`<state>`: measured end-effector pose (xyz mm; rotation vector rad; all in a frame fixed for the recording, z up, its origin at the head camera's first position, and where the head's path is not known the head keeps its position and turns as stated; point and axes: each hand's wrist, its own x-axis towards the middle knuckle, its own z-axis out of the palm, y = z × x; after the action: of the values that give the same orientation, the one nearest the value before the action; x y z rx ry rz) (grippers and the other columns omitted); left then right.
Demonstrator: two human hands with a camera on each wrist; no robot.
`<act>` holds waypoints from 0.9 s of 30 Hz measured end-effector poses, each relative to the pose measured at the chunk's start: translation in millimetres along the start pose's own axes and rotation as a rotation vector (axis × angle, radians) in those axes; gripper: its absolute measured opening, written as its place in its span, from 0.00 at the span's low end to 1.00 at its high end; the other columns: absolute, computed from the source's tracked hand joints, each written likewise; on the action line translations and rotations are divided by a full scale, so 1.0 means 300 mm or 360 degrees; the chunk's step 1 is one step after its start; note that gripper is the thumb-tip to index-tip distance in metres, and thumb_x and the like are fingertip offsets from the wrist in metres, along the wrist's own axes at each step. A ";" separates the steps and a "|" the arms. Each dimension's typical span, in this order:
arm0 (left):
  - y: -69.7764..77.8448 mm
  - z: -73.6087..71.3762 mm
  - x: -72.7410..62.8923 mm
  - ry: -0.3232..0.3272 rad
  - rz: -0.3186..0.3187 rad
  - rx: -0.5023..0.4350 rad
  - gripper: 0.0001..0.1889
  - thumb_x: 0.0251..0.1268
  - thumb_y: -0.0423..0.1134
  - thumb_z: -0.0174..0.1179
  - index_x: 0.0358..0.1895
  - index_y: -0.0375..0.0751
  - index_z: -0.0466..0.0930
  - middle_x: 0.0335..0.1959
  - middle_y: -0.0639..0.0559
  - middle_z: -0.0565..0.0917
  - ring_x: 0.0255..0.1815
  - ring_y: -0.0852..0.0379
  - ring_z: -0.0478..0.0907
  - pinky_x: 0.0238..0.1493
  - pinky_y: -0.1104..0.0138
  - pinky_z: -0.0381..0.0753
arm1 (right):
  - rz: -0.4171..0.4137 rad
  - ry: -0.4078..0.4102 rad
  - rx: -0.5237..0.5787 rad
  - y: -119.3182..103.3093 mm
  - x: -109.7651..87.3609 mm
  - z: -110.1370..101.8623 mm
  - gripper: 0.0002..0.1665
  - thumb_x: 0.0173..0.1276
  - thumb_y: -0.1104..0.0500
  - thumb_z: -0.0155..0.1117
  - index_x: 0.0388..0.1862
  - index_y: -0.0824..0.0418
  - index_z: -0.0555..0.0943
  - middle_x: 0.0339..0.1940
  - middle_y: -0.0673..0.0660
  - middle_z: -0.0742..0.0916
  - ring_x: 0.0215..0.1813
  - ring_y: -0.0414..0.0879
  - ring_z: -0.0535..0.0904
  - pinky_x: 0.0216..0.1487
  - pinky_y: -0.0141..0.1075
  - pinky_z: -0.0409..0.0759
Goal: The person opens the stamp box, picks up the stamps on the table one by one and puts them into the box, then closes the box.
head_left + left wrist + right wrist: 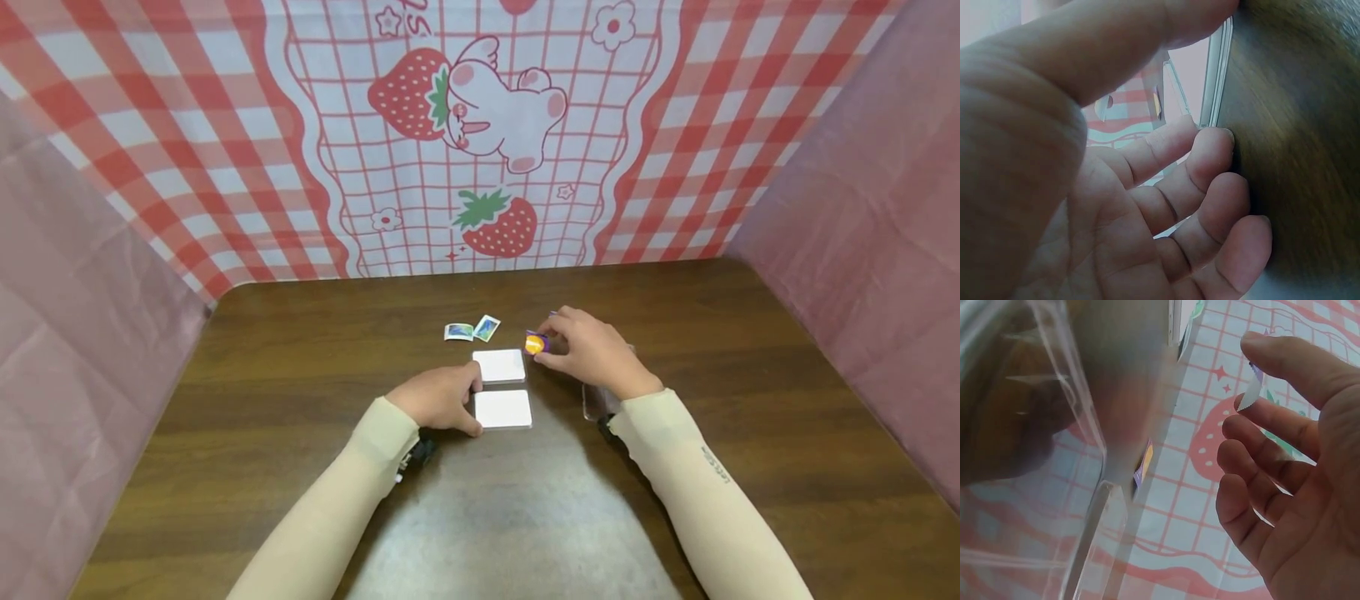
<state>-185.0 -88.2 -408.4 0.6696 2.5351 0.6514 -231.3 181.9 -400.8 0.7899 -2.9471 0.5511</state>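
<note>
By the left hand (437, 398), the near white block (503, 409) is gripped at its left end; fingers concealed overhead are shown by the left wrist view. A purple-and-orange slip (536, 342) is pinched by the right hand (596, 348). The clear box (597, 402), mostly hidden beneath, and another slip (1144, 464) are better shown by the right wrist view.

A dark brown wood-grain table (750, 375) stands before a red-and-white checked cloth backdrop (202, 125) printed with strawberries (504, 229) and a white cartoon animal (506, 108). Creased, plain pink fabric walls (60, 350) flank it. Pale light (510, 533) gleams across the near tabletop.
</note>
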 end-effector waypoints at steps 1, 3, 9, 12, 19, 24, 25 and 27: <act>-0.001 0.001 0.000 -0.0001 -0.0002 0.0000 0.26 0.55 0.48 0.79 0.50 0.46 0.74 0.38 0.52 0.79 0.36 0.54 0.76 0.44 0.60 0.76 | -0.0003 -0.0006 -0.0002 -0.003 0.000 0.000 0.23 0.62 0.48 0.80 0.51 0.58 0.86 0.45 0.54 0.84 0.45 0.49 0.83 0.44 0.48 0.82; -0.001 0.001 0.001 -0.0004 -0.0009 0.0002 0.26 0.55 0.48 0.79 0.50 0.46 0.73 0.38 0.52 0.79 0.37 0.54 0.77 0.44 0.60 0.76 | -0.0020 -0.0014 -0.0007 -0.009 0.000 0.001 0.23 0.63 0.48 0.80 0.51 0.58 0.85 0.45 0.53 0.84 0.45 0.48 0.83 0.45 0.48 0.83; 0.008 -0.003 0.002 0.0005 -0.0005 0.0014 0.26 0.55 0.48 0.79 0.49 0.45 0.73 0.38 0.52 0.79 0.36 0.54 0.77 0.43 0.60 0.76 | -0.0049 -0.0002 -0.0025 -0.016 0.000 -0.001 0.23 0.62 0.47 0.80 0.50 0.58 0.86 0.43 0.52 0.84 0.44 0.47 0.83 0.43 0.47 0.82; 0.007 0.000 0.003 0.0003 -0.0004 0.0024 0.26 0.55 0.48 0.79 0.50 0.45 0.73 0.37 0.52 0.79 0.36 0.55 0.77 0.43 0.61 0.76 | -0.0045 -0.0012 -0.0029 -0.016 -0.001 -0.004 0.23 0.62 0.47 0.80 0.50 0.57 0.86 0.43 0.52 0.83 0.44 0.47 0.83 0.43 0.47 0.82; 0.002 0.001 0.003 0.0018 0.0030 0.0028 0.26 0.54 0.47 0.79 0.49 0.45 0.73 0.36 0.52 0.79 0.35 0.55 0.76 0.42 0.61 0.75 | -0.0039 -0.0041 -0.0042 -0.016 -0.003 -0.004 0.21 0.63 0.47 0.79 0.50 0.56 0.86 0.43 0.52 0.83 0.43 0.47 0.83 0.41 0.46 0.81; 0.003 0.000 0.001 0.0020 0.0046 0.0039 0.25 0.54 0.47 0.78 0.48 0.45 0.73 0.36 0.53 0.79 0.35 0.56 0.76 0.40 0.62 0.75 | -0.0043 -0.0061 -0.0021 -0.022 -0.005 0.000 0.21 0.63 0.47 0.79 0.49 0.56 0.86 0.41 0.51 0.83 0.39 0.44 0.80 0.39 0.43 0.80; 0.004 -0.001 0.001 0.0021 0.0049 0.0044 0.25 0.54 0.47 0.78 0.48 0.45 0.73 0.35 0.53 0.79 0.34 0.56 0.76 0.40 0.62 0.75 | -0.0043 -0.0064 -0.0020 -0.023 -0.006 0.001 0.21 0.63 0.47 0.79 0.49 0.56 0.86 0.41 0.51 0.83 0.38 0.43 0.79 0.39 0.43 0.80; 0.005 -0.002 0.001 0.0025 0.0058 0.0049 0.25 0.54 0.47 0.78 0.48 0.45 0.73 0.35 0.53 0.79 0.34 0.56 0.76 0.39 0.62 0.75 | -0.0044 -0.0072 -0.0018 -0.026 -0.007 0.003 0.21 0.63 0.47 0.79 0.48 0.56 0.86 0.41 0.50 0.83 0.37 0.42 0.79 0.39 0.42 0.80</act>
<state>-184.9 -87.1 -407.3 0.7256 2.5574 0.6333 -225.8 176.3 -399.3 0.8516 -2.9722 0.5216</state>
